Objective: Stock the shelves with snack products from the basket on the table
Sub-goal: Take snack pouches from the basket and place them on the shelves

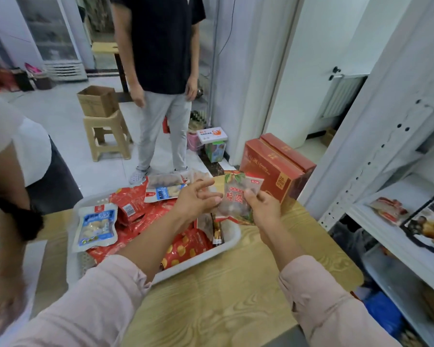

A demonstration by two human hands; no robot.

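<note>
1. Closest in, the wooden table [236, 284] carries a white basket [226, 244], heaped with red snack bags [186, 249] and a blue-and-white packet [97, 225] at its left side.
2. Above the basket's far right corner, the right grip [263, 209] pinches a clear snack packet [236, 196] with red characters by its lower right edge, thumb in front, holding it upright in the air.
3. The left grip [196, 200] hovers just beside that packet's left edge, fingers loose and spread, holding nothing. Whether the thumb touches the packet, I cannot tell.
4. Behind the hands, a red carton [278, 166] stands at the table's far corner.
5. To the right, a white shelf [386, 229] has a red packet [388, 209] and a dark packet [429, 224] lying on it.
6. Farther back, a bystander [161, 58] in a dark shirt stands on the floor, beside a stool [108, 136] with a cardboard box [97, 101] on top.
</note>
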